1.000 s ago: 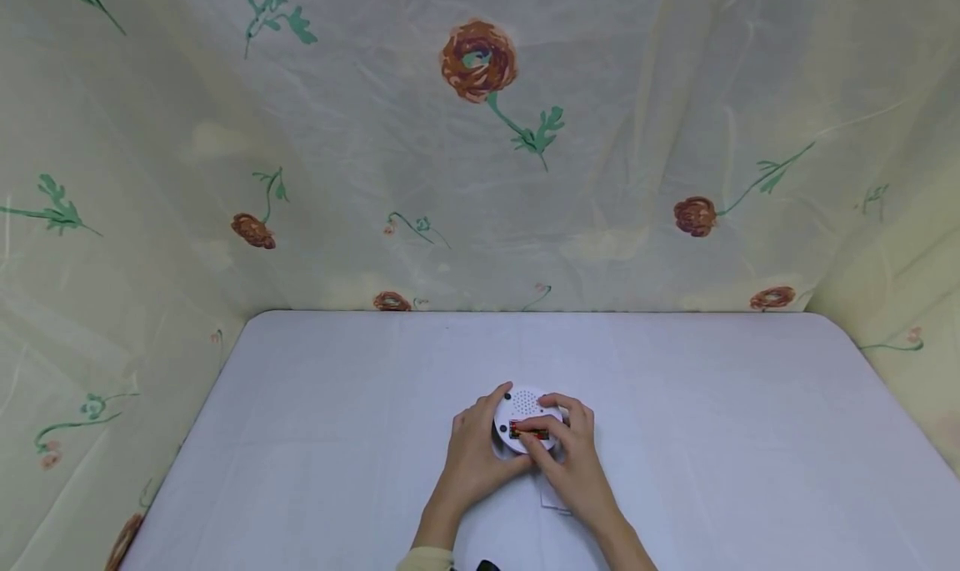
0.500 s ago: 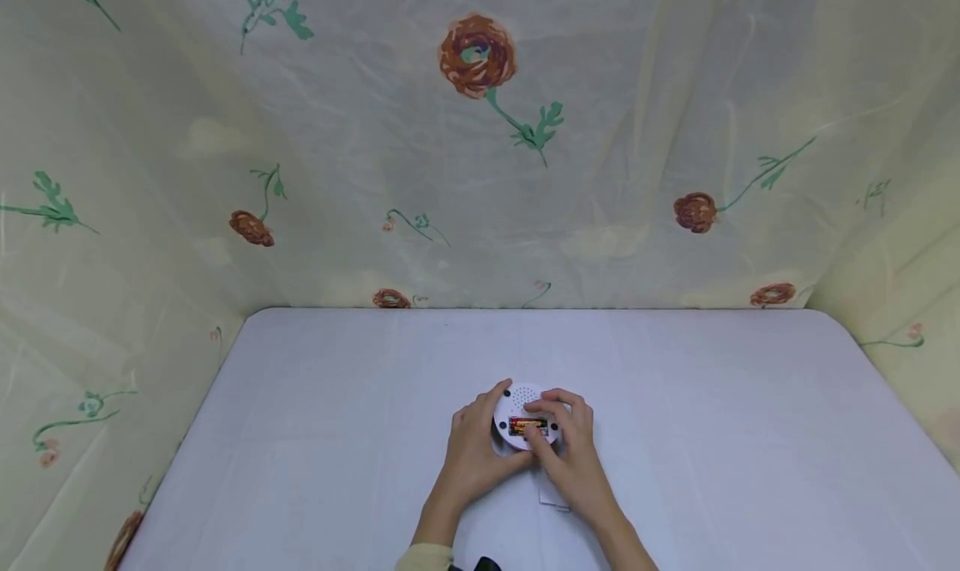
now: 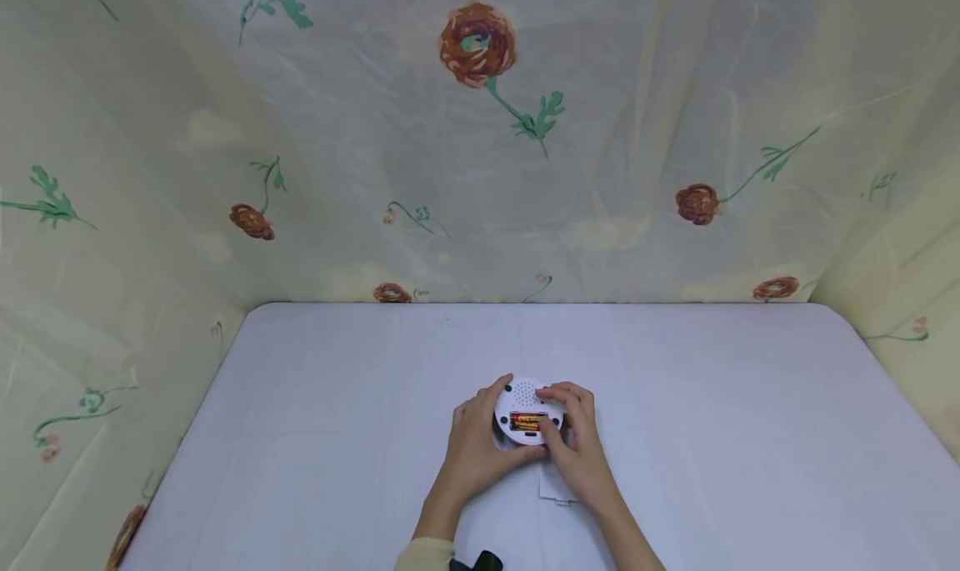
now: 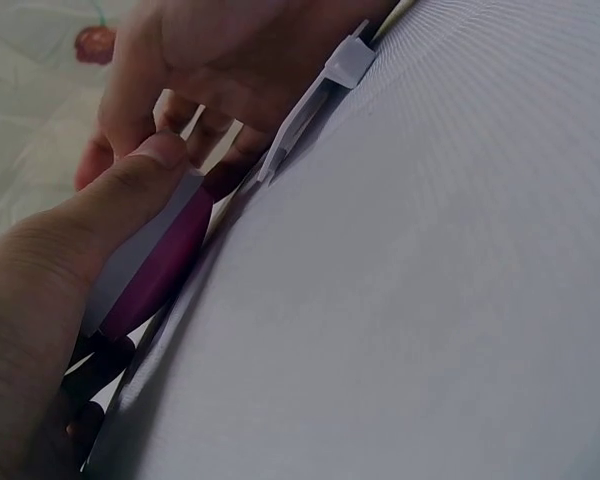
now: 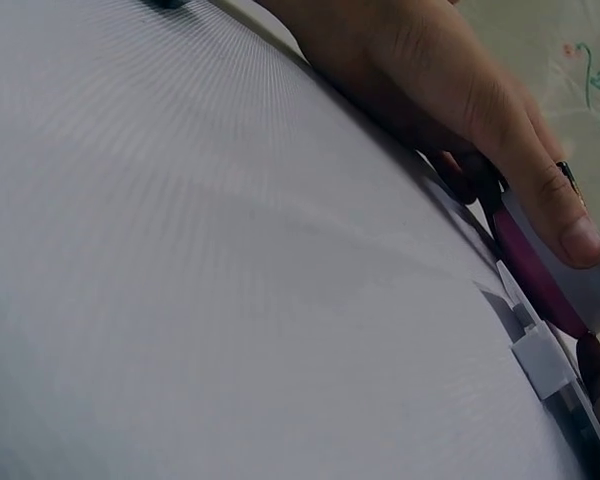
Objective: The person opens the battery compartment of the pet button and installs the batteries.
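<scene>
A round white device [image 3: 523, 397], with speaker holes, dark round feet and a purple lower part, is held face up near the middle of the table. Two red, black and gold batteries [image 3: 525, 422] lie side by side in its compartment. My left hand [image 3: 474, 446] grips the device from the left, thumb along its near edge. Curled over the right side is my right hand [image 3: 581, 450], its thumb at the right end of the batteries and its forefinger by the speaker holes. A flat white piece with a tab [image 5: 542, 358] lies on the table below the device.
A white cloth covers the table [image 3: 337, 404]. Cream curtains [image 3: 360, 137] printed with flowers stand behind it and along both sides. A black object [image 3: 487, 561] shows beside the left sleeve at the bottom edge.
My right thumb has shifted to the batteries' right end, and the forefinger has lifted off them toward the speaker holes, leaving the batteries more visible. The left hand keeps its grip.
</scene>
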`<state>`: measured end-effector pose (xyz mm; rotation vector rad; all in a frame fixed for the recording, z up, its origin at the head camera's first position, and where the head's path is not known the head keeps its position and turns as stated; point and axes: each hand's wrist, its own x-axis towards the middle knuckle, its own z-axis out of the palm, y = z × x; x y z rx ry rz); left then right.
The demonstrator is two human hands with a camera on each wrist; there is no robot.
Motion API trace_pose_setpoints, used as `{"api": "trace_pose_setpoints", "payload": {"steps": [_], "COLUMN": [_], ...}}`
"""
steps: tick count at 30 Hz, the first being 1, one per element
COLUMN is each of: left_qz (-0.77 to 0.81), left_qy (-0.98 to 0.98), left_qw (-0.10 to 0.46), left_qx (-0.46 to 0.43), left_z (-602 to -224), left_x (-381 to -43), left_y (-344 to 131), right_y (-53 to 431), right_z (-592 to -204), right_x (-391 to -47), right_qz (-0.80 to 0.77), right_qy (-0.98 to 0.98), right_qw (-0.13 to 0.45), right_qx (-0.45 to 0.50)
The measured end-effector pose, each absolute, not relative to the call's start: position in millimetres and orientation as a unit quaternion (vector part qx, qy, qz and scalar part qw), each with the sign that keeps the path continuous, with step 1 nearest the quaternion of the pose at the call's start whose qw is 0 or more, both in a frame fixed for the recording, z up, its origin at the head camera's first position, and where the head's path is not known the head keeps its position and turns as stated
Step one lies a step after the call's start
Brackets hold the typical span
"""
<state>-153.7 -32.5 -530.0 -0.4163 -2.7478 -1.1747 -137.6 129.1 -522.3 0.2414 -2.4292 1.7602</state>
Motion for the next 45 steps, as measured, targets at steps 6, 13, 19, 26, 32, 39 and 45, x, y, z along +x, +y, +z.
{"api": "trace_pose_setpoints", "payload": {"steps": [6,13,19,26,32,39,45], "left_qz": [-0.379,-0.376,-0.365,-0.364,-0.363,-0.361,-0.362], "left_qy": [-0.912,-0.914,-0.918,-0.919,-0.920,-0.921,-0.921], "left_qw": [0.075,0.078,0.081,0.079,0.076,0.075,0.072], "left_qx": [-0.141,-0.131,-0.132,-0.127,-0.124,-0.124,-0.122], "left_z": [-532,-531,-531,-529,-529,-530,-530], "left_x": [-154,-153,-154,-154,-154,-154,-155], "left_y": [-33,-30,-30,-29,-29,-29,-29], "right_y": [122,113,112,113,112,112,114], "right_z": [-521,-515,-514,-514,-514,-514,-514], "right_x": [-140,-141,-142,-143,-143,-143,-144], "right_qz": [0.575,0.540,0.521,0.518,0.520,0.517,0.519], "right_qy": [-0.813,-0.840,-0.853,-0.855,-0.853,-0.855,-0.854], "right_qw": [0.061,0.040,0.030,0.030,0.028,0.026,0.028], "right_qx": [0.066,0.022,0.015,0.020,0.019,0.022,0.029]}}
